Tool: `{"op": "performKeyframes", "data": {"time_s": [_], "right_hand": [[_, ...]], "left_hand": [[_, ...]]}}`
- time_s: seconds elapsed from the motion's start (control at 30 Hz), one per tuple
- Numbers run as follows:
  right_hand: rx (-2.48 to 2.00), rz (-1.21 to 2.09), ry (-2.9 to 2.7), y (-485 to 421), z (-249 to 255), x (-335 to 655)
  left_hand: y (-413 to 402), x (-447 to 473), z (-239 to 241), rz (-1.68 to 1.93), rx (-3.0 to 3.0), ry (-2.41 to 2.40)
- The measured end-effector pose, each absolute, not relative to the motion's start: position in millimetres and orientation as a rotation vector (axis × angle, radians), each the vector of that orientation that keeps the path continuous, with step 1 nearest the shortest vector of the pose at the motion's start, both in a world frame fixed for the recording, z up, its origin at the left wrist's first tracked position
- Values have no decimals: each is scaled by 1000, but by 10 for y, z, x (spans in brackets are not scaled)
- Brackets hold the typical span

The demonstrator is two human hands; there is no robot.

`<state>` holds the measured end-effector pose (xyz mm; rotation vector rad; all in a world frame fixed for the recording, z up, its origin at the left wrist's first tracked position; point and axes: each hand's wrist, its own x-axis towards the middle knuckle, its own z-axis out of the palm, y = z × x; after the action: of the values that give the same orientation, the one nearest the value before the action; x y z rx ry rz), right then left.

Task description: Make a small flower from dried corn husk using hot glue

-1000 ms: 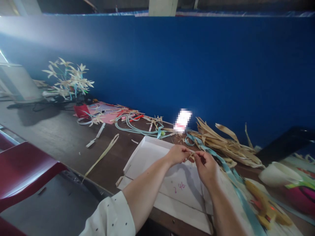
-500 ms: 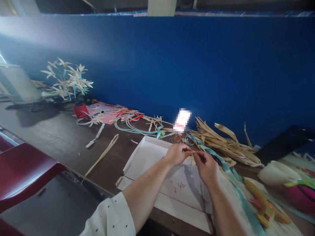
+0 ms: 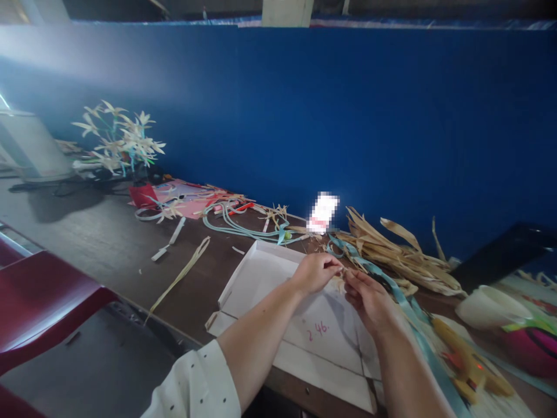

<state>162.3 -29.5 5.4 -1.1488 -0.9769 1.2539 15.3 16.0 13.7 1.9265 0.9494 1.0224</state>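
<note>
My left hand (image 3: pixel 315 271) and my right hand (image 3: pixel 368 293) meet above an open white cardboard box (image 3: pixel 322 360) with red handwriting on it. Between the fingertips of both is a small pale piece of corn husk (image 3: pixel 338 283), mostly covered by the fingers. Each hand is closed in a pinch on it. Just beyond the box lies a heap of dried corn husks (image 3: pixel 383 255). A light blue ribbon (image 3: pixel 404 302) runs past my right hand.
A yellow glue gun (image 3: pixel 470 360) with a red light lies at the right, near a white cup (image 3: pixel 491 307). Husk flowers (image 3: pixel 126 139) stand at the left back. Blue cord (image 3: pixel 230 226), a lit phone (image 3: pixel 322 213) and a straw-coloured strip (image 3: pixel 180 276) are on the table. Red chairs (image 3: pixel 47 302) stand left.
My right hand has turned and shifted slightly right, its fingertips a little apart from the left ones. My left hand stays nearly still.
</note>
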Motion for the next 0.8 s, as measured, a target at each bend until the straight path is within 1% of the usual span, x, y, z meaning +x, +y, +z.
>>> {"op": "performKeyframes", "data": {"time_s": [0.23, 0.5, 0.8], "right_hand": [[-1253, 1181, -947, -283, 30, 1610], [-1291, 1054, -946, -239, -28, 1628], [-1443, 600, -1284, -284, 44, 1607]], "left_hand": [[165, 163, 132, 1055, 1968, 961], [160, 176, 127, 982, 1861, 939], [189, 181, 136, 971, 1686, 982]]}}
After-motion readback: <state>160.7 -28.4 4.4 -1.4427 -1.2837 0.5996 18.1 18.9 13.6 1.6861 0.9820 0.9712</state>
